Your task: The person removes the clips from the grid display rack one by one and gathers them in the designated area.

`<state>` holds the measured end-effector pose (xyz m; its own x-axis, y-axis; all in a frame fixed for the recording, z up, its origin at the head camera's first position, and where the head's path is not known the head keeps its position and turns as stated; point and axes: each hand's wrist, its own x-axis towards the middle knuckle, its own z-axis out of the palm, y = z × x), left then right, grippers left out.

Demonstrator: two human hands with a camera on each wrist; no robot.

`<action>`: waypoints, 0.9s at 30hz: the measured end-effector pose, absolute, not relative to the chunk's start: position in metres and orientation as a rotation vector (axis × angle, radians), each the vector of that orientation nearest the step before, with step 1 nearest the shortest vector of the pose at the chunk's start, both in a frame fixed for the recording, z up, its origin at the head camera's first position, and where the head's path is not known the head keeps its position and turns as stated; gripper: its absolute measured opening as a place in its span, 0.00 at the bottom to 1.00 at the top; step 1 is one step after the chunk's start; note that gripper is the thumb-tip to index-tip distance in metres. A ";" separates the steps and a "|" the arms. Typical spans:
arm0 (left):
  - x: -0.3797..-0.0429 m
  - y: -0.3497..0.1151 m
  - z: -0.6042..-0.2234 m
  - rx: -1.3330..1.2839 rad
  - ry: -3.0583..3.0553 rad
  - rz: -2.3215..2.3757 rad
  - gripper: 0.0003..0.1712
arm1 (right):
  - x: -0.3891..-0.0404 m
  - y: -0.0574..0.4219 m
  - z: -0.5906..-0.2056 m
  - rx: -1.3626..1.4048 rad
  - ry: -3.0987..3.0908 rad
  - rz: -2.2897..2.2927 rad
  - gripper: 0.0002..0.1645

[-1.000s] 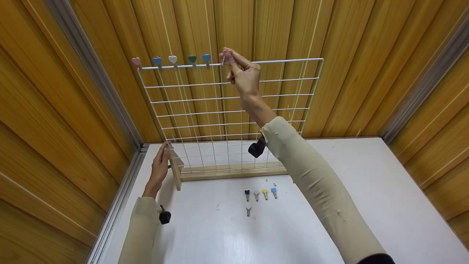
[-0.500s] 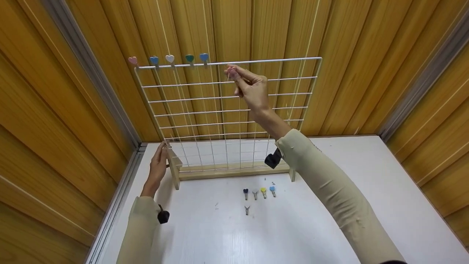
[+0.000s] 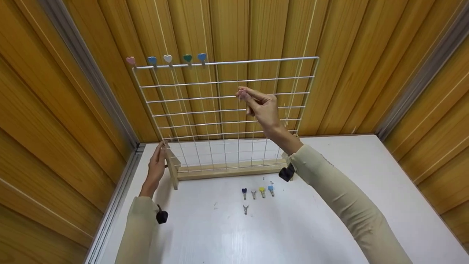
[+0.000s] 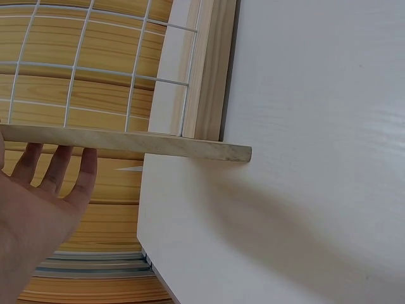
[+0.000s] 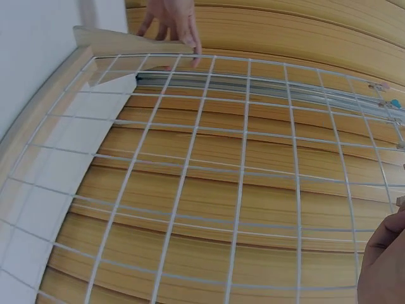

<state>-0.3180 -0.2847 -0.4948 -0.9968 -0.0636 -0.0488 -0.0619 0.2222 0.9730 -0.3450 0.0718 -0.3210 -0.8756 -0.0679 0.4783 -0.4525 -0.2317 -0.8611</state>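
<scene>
My right hand [image 3: 264, 108] pinches a small pink heart clothespin [image 3: 240, 92] between thumb and fingertips, in front of the white wire grid [image 3: 223, 110]. Fingers cover most of it; in the right wrist view a bit of its wood shows at the edge. My left hand [image 3: 157, 167] holds the left upright of the wooden stand [image 3: 173, 168], fingers on its outer side in the left wrist view. Along the grid's top wire sit a pink clothespin [image 3: 130, 61], a blue one [image 3: 152, 60], a white one [image 3: 167, 58], a green one [image 3: 187, 58] and another blue one [image 3: 202, 57].
On the white table [image 3: 220, 234], before the stand, lie a navy clothespin [image 3: 244, 193], a pale one [image 3: 253, 194], a yellow one [image 3: 262, 191] and a light blue one [image 3: 271, 190]. A bare-looking clothespin [image 3: 246, 209] lies nearer. Wood-patterned panels [image 3: 348, 73] surround the table.
My right hand has come away from the grid's top wire, moving down and to the right with the pink clothespin. My left hand stays at the stand. The clothespins on the top wire remain.
</scene>
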 end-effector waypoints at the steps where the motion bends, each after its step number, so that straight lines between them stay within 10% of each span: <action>1: -0.317 -0.284 -0.494 0.129 -2.453 -1.962 0.33 | -0.344 0.074 -0.325 0.621 -1.779 2.191 0.16; 27: -0.323 -0.293 -0.510 0.096 -2.450 -1.848 0.37 | -0.310 0.130 -0.435 0.509 -2.305 2.126 0.21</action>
